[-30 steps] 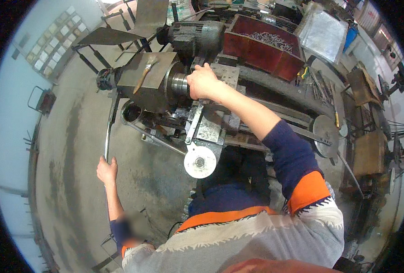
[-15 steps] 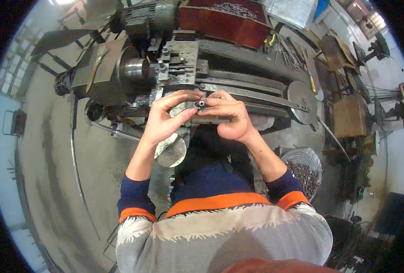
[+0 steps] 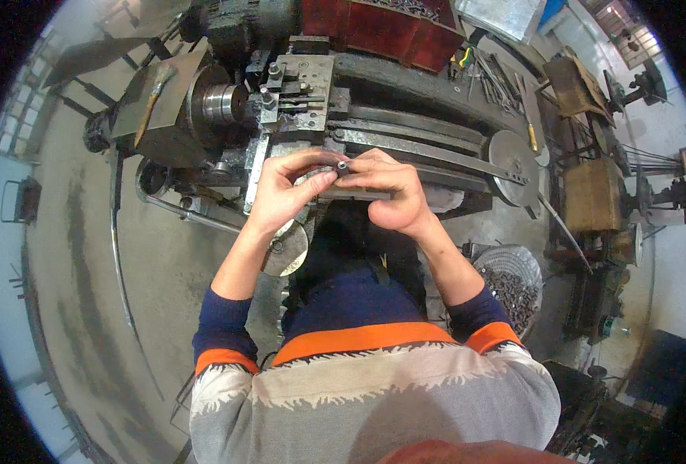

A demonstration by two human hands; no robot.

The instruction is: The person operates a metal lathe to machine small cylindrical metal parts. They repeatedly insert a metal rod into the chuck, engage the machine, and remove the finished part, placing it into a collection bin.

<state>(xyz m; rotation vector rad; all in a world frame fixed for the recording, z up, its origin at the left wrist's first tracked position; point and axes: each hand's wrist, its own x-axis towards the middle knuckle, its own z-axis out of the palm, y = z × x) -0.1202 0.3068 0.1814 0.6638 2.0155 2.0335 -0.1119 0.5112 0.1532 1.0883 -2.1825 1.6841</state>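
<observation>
As the head view shows, the bare left hand and bare right hand meet at frame centre, fingers curled; earlier they were apart, at the long grey metal lever (left) and shiny steel cylinder (upper left). Both now grasp a small dark tubular metal part between their fingertips.

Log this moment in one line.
left hand: holding small metal part | right hand: holding same part | lathe: beyond both hands | brush: lying on metal cover
</observation>
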